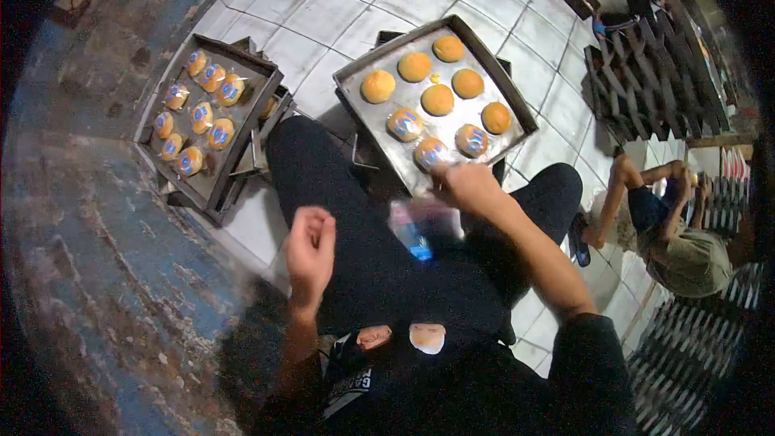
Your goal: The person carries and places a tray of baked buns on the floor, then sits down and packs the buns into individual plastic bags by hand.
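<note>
My right hand (468,188) reaches over the near corner of a metal baking tray (517,127), its fingers closed at the edge of a plastic-wrapped bun (431,151). Motion blurs those fingertips. My left hand (311,249) hovers over my left thigh, fingers curled in, with nothing visible in them. Two more wrapped buns with blue print lie on this tray, one of them a wrapped bun (472,140) at the right. Several bare golden buns, such as a bare bun (437,100), sit behind them. A blurred pack of plastic bags (424,226) rests between my legs.
At left, a second tray (211,182) holds several wrapped buns atop stacked trays. Dark stacked racks (654,73) stand at right, near another person in a cap (690,262). A worn blue wall (105,218) borders the left; white floor tiles (323,0) lie beyond.
</note>
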A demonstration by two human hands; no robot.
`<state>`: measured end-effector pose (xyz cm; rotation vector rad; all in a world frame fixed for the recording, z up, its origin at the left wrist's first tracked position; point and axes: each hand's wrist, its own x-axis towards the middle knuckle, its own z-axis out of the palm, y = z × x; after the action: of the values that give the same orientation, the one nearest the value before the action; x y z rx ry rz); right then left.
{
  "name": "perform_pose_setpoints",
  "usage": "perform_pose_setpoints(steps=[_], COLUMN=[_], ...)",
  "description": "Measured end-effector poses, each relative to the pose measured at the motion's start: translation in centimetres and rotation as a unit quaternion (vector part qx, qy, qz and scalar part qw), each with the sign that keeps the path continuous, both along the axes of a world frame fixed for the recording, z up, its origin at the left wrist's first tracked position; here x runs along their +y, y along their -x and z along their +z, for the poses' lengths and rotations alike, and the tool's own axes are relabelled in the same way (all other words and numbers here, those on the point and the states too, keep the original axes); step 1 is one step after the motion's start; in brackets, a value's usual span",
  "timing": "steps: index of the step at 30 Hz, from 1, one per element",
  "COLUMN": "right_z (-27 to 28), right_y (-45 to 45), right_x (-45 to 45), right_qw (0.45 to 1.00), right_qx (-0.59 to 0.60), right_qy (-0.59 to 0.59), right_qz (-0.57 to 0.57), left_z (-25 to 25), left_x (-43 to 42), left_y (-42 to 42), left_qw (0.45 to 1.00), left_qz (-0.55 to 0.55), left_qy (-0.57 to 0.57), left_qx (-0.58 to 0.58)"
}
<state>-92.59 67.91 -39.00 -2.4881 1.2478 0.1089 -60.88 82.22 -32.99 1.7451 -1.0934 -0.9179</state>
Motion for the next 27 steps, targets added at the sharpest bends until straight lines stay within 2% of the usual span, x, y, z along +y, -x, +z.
perform_pose_setpoints(steps=[1, 2, 4, 8, 10, 11, 12, 13, 14, 15, 16, 17, 18, 20, 21, 22, 23, 24, 25, 27], right_z=[1.3, 1.9, -1.9, -6.2, -3.0, -3.6, -1.7, 2.2, 5.5, 7.7, 9.6, 10.9, 11.6, 12.5, 13.4, 13.1, 12.6, 12.5, 12.4, 11.5], right_y=[0.2, 0.0, 0.2, 0.6, 0.0, 1.2, 1.8, 2.3, 2.8, 3.5, 4.1, 4.4, 4.5, 4.3, 4.2, 4.6, 5.2, 5.4, 5.1, 4.3], right_x=[1.3, 3.1, 5.8, 10.1, 9.2, 8.8, 8.1, 7.3, 6.6, 6.1, 5.7, 5.4, 5.1, 4.6, 4.1, 3.6, 3.0, 2.3, 1.5, 0.1], right_qw=[0.993, 0.989, 0.979, 0.982, 0.968, 0.974, 0.975, 0.979, 0.958, 0.959, 0.936, 0.905, 0.907, 0.873, 0.894, 0.895, 0.830, 0.741, 0.716, 0.718], right_qx=[0.075, 0.095, 0.144, 0.049, 0.152, 0.063, 0.061, -0.095, -0.248, -0.249, -0.301, -0.351, -0.352, -0.421, -0.418, -0.418, -0.479, -0.526, -0.585, -0.594], right_qy=[-0.023, -0.023, -0.047, -0.027, -0.140, -0.194, -0.190, -0.169, -0.141, -0.133, -0.181, -0.227, -0.220, -0.225, -0.143, -0.143, -0.201, -0.253, -0.203, -0.196], right_qz=[0.083, 0.107, 0.136, 0.178, 0.143, 0.095, 0.093, 0.061, 0.028, 0.026, -0.028, -0.080, -0.077, -0.099, -0.067, -0.065, -0.202, -0.332, -0.321, -0.306], left_z=[1.7, 2.6, 1.6, 4.8, 5.6, 5.1, 4.5, 3.8, 3.1, 2.4, 1.3, -0.8, 0.2, 0.2, 0.5, 0.9, 1.4, 1.9, 2.4, 2.3], left_x=[-1.4, -2.8, -5.5, -8.0, -7.8, -7.1, -6.0, -4.8, -3.5, -2.4, -1.3, -0.3, -0.1, -0.3, -1.0, -1.5, -2.1, -2.7, -3.4, -4.6], left_y=[1.4, 2.6, 4.4, 7.1, 7.8, 7.5, 7.7, 8.1, 8.5, 8.7, 9.5, 9.2, 9.7, 10.2, 10.2, 10.1, 10.1, 9.9, 9.5, 8.4], left_qw=[0.998, 0.994, 0.982, 0.968, 0.975, 0.973, 0.972, 0.976, 0.974, 0.966, 0.941, 0.893, 0.855, 0.770, 0.771, 0.833, 0.886, 0.888, 0.906, 0.928], left_qz=[-0.051, -0.103, -0.178, -0.238, -0.202, -0.212, -0.215, -0.156, -0.099, -0.087, -0.044, -0.077, -0.076, -0.105, -0.106, -0.106, -0.103, -0.100, -0.093, -0.077], left_qy=[0.002, 0.005, 0.055, 0.033, 0.089, 0.038, 0.042, 0.042, 0.043, 0.007, -0.007, -0.044, -0.117, -0.160, -0.155, -0.145, -0.134, -0.131, -0.120, -0.112], left_qx=[-0.021, -0.042, -0.031, -0.067, 0.005, 0.087, 0.084, 0.143, 0.201, 0.245, 0.335, 0.442, 0.499, 0.609, 0.608, 0.523, 0.431, 0.430, 0.396, 0.346])
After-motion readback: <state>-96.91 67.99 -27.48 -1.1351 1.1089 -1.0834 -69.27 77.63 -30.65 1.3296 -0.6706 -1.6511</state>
